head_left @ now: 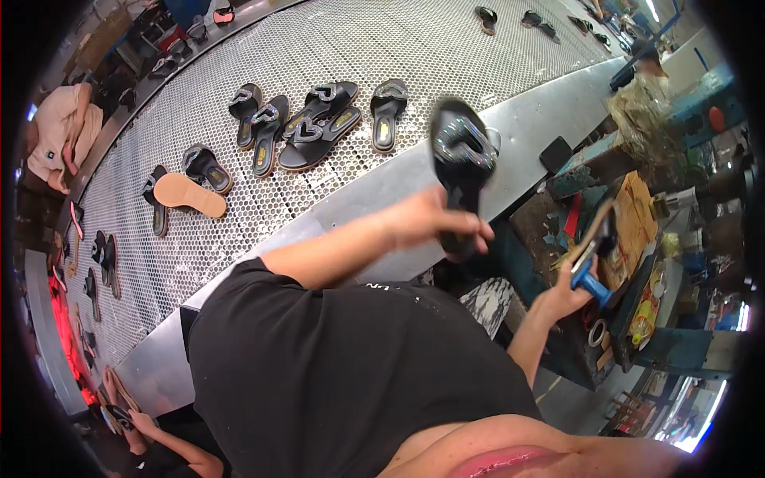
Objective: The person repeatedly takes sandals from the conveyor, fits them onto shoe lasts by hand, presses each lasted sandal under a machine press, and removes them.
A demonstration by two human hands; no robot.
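Your left hand (pixel 434 219) holds up a black sandal (pixel 466 151) by its heel end, its fingers (pixel 472 226) pinching it; the sandal, with a glittering strap, shows against the smooth near edge (pixel 343 207) of the perforated bench (pixel 319 48). Your right hand (pixel 567 296), out past that edge to the right, has its fingers closed around a blue-handled tool (pixel 591 285); blur hides what the tan and dark shape just above it is. Near the bench's near edge, left of the held sandal, lies a single sandal (pixel 389 115), then a cluster of sandals (pixel 319 139). Farther left, a tan-soled sandal (pixel 190 195) lies sole up. More sandals (pixel 486 20) lie toward the far right corner. A tape roll (pixel 598 332) sits below your right hand.
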